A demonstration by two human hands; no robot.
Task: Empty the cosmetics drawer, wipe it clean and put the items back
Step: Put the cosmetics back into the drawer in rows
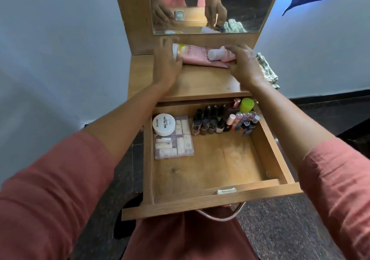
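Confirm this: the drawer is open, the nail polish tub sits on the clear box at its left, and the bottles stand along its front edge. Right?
One detail is wrong. The head view shows the bottles along the back edge of the drawer, toward the right, not the front. The drawer is open, and the tub sits on the box at its left.

drawer [266, 149] front + middle floor bare, my fingers fit | back row nail polish bottles [208, 120] block rear | left: white jar [163, 124] on palette [176, 141]
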